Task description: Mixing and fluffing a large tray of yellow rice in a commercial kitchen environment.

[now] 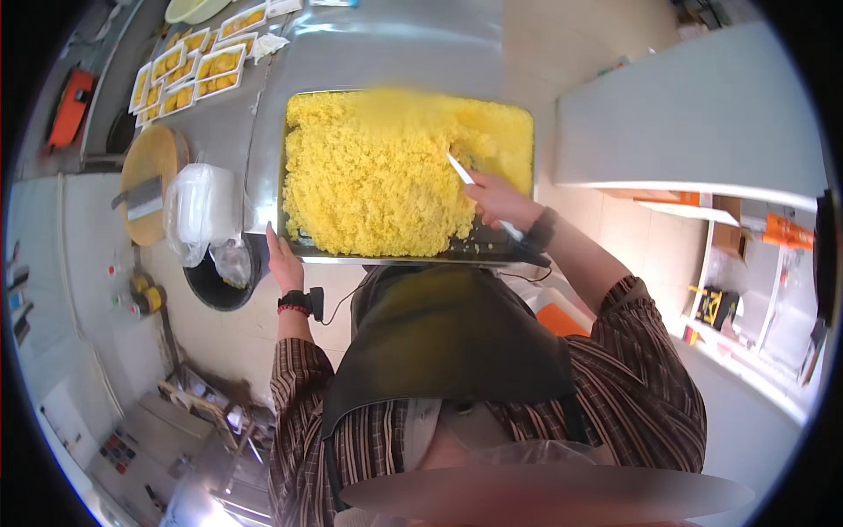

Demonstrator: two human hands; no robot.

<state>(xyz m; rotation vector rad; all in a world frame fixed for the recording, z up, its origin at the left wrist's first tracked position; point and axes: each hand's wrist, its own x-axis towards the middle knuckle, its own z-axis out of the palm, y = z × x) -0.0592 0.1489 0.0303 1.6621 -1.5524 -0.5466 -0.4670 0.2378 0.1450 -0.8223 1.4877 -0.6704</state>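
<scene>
A large dark metal tray [309, 248] lies before me, heaped with loose yellow crumbly food [369, 178] that looks like cooked grain. My right hand [497, 199] grips a narrow white utensil [461, 168]. Its far end touches the yellow food right of the middle, and whether it is a knife or a spatula I cannot tell. To the right of that end the food lies flatter and smoother. Dark tray bottom shows along the near edge, with a few crumbs. My left hand [284, 263] holds the tray's near left corner, fingers along its outer side.
The tray rests on a steel table [395, 46]. Several white foam trays [197, 66] of yellow food stand far left. Nearer are a round wooden board [153, 224] with a cleaver [141, 197], bagged white containers [203, 201] and a black bin [217, 290]. A grey panel [685, 112] stands right.
</scene>
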